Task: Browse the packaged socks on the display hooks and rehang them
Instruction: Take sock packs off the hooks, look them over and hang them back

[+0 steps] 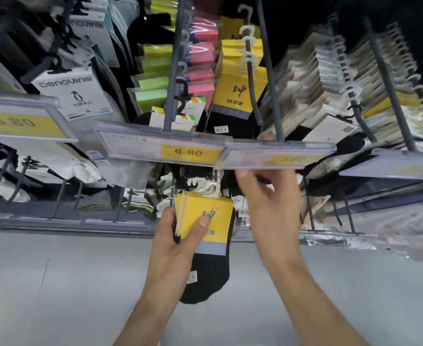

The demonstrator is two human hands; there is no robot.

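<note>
Head view: stack of yellow-carded sock packs (214, 236) held below the price rail (160, 136).

The packs, black socks on yellow cards with white plastic hangers (205, 188) on top, sit fanned in the left hand (173, 240), off any hook; its fingers wrap behind the cards and the thumb (200, 226) presses the front card. The right hand (267, 203) is raised just beside the packs, fingertips near the lower edge of the rail; it is motion-blurred, so whether its curved fingers pinch anything cannot be told. Matching yellow packs (240, 93) hang above on a display hook (251, 81). A 6.80 label (189, 152) sits on the rail. Penguin-branded packs (75, 93) hang at left above the grey floor (55, 283).
</note>
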